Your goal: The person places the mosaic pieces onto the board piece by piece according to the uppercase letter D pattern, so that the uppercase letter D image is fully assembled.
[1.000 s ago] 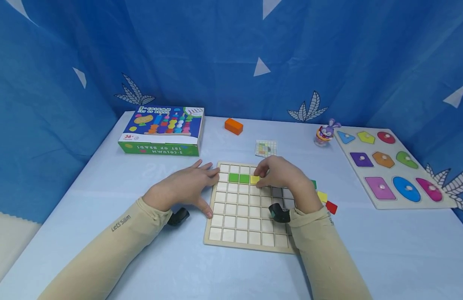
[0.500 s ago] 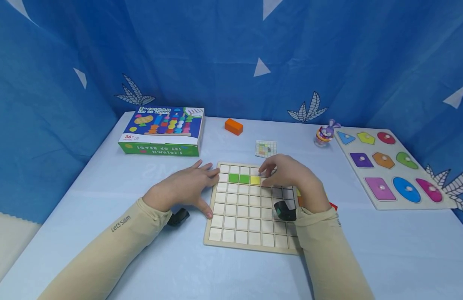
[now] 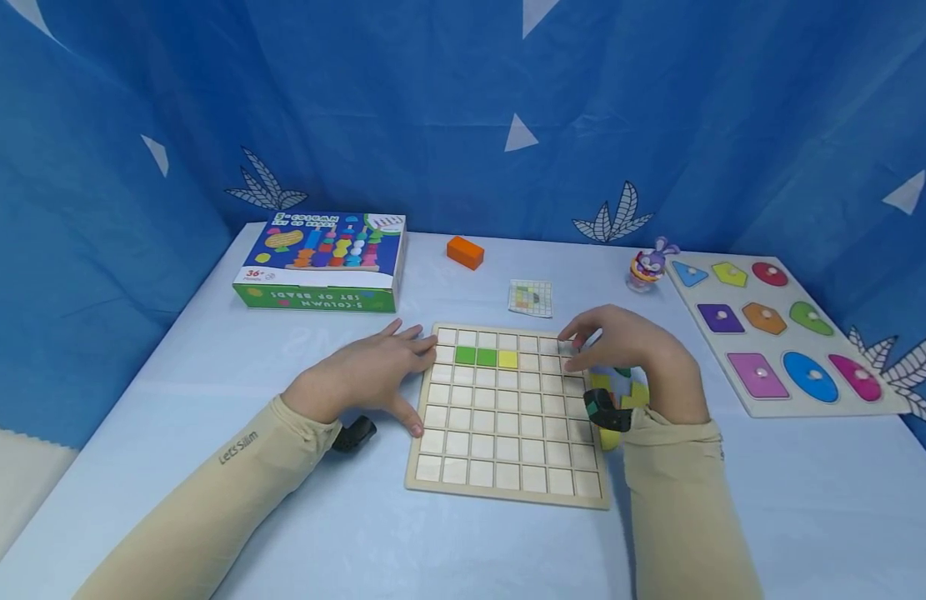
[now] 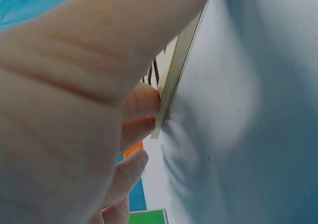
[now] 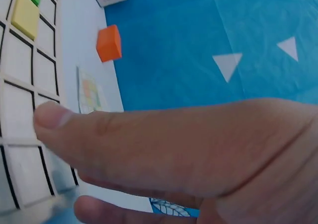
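Observation:
A wooden grid board (image 3: 508,497) lies on the table, with two green tiles (image 3: 476,357) and one yellow tile (image 3: 508,359) side by side in its second row from the far edge. Fingers spread, my left hand (image 3: 357,375) rests against the board's left edge; the left wrist view shows fingertips (image 4: 144,101) touching its side. Above the board's far right part hovers my right hand (image 3: 628,342), thumb and fingers apart. Nothing shows between them in the right wrist view. Loose yellow and green tiles (image 3: 637,394) lie beside the board, partly hidden under my right wrist.
Behind the board lies a small pattern card (image 3: 530,298), with an orange block (image 3: 465,252) farther back. A bead-set box (image 3: 320,262) stands at the far left. To the right are a purple rabbit figure (image 3: 648,265) and a knobbed shape puzzle (image 3: 781,333).
My right hand has left the yellow tile, which stays in its cell, and has moved right to the board's far right side. My left hand has kept its place.

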### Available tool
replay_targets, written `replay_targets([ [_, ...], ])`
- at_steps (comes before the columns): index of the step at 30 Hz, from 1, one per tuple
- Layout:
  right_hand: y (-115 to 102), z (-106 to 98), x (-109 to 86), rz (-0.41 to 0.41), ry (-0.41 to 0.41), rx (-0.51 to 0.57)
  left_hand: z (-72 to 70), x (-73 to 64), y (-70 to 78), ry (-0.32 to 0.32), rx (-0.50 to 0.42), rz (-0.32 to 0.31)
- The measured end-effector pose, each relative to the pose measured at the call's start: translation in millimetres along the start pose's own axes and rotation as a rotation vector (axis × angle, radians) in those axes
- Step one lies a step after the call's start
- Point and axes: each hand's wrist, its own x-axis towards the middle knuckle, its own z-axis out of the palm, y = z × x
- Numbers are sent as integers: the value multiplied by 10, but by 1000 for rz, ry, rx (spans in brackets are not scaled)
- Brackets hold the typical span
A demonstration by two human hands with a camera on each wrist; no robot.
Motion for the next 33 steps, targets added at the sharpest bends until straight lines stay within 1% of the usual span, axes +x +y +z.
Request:
replay_targets([
  [4, 116, -55, -67, 17, -20, 14, -2, -4, -6, -2, -3, -8],
  [7, 194, -79, -107, 52, -46, 37, -1, -3, -8, -7, -5, -19],
  [11, 280, -99, -137, 106, -76, 57, -2, -3, -4, -7, -5, -14],
  [14, 324, -101, -142, 130, -88, 68, -1, -3, 0, -5, -5, -6],
  [22, 366, -80, -117, 156, -78, 68, 2, -1, 5, -4, -5, -13],
  [25, 372, -70, -99, 170, -76, 52, 4, 0, 4, -5, -6, -17],
  [29, 369, -46, -67, 186, -83, 36, 3, 0, -1, -3, -6, -16],
  [33, 351, -26, -37, 186, -90, 45, -7, -3, 4, 0, -14, -16],
])
